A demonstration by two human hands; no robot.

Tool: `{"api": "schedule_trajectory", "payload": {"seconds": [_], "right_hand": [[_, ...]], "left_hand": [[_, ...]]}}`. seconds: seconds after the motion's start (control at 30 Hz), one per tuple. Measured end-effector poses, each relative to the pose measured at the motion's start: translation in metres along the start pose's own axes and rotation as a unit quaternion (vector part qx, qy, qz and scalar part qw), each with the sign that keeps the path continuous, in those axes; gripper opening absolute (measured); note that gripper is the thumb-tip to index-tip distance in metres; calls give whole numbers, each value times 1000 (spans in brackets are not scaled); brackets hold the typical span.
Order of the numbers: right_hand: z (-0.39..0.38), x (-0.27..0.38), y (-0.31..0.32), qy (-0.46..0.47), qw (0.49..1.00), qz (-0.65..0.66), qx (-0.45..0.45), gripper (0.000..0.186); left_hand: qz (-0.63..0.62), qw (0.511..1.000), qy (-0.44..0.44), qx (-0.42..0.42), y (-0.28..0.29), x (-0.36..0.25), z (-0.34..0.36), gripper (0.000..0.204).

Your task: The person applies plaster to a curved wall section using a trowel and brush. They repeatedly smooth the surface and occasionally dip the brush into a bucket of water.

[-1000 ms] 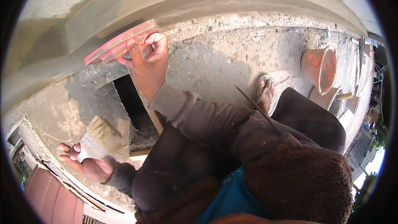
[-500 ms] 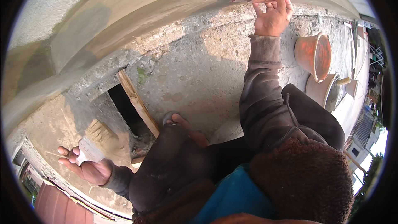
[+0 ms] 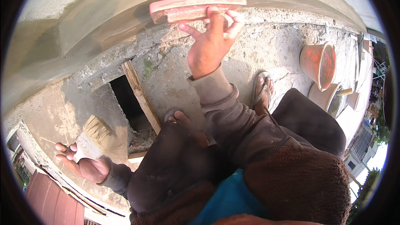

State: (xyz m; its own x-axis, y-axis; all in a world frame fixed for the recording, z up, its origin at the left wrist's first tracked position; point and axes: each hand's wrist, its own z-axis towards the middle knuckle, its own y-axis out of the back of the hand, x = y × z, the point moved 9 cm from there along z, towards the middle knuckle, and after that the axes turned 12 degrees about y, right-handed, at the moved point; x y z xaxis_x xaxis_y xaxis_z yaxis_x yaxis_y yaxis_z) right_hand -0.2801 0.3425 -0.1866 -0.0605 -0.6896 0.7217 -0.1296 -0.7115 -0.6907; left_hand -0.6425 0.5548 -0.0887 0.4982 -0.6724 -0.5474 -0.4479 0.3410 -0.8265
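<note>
My right hand (image 3: 210, 48) grips a pinkish-red plastering float (image 3: 196, 3) by its back. The float's face is against or very close to the smooth plastered wall (image 3: 121, 12), near its lower edge; exact contact I cannot tell. Low on the left, my left hand (image 3: 92, 167) holds a wide brush (image 3: 99, 135) with tan bristles, palm turned up. The brush's pale handle part lies across the fingers, and its bristles point away from me over the concrete.
A dark rectangular hole (image 3: 130, 102) opens in the ground, edged by a wooden strip (image 3: 142, 98). An orange-stained bucket (image 3: 311, 64) stands at the right, with another container (image 3: 323, 93) beside it. My sandalled foot (image 3: 262, 89) rests on rough concrete.
My right hand has swept the float leftward along the wall, its forearm swinging the same way. My right foot has come into sight. The left hand with the brush stays nearly still.
</note>
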Motion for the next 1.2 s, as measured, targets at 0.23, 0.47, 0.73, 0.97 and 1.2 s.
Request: {"api": "schedule_trajectory", "payload": {"seconds": [0.23,0.47,0.73,0.97,1.2], "right_hand": [[-61,-68,-61,-13,998,-18,57,38],[-123,-85,-28,-221,945,17,239,46],[-129,-37,-54,-240,874,51,419,67],[-150,-79,-47,-377,902,26,208,38],[-186,-94,-65,-375,906,68,184,16]], "left_hand": [[-3,1000,-5,11,-9,0,-4,49],[-84,993,-60,-61,30,-8,-18,43],[31,954,-64,-291,96,37,2,42],[142,867,-228,-421,79,-13,-38,45],[207,934,-12,-292,69,61,34,35]]}}
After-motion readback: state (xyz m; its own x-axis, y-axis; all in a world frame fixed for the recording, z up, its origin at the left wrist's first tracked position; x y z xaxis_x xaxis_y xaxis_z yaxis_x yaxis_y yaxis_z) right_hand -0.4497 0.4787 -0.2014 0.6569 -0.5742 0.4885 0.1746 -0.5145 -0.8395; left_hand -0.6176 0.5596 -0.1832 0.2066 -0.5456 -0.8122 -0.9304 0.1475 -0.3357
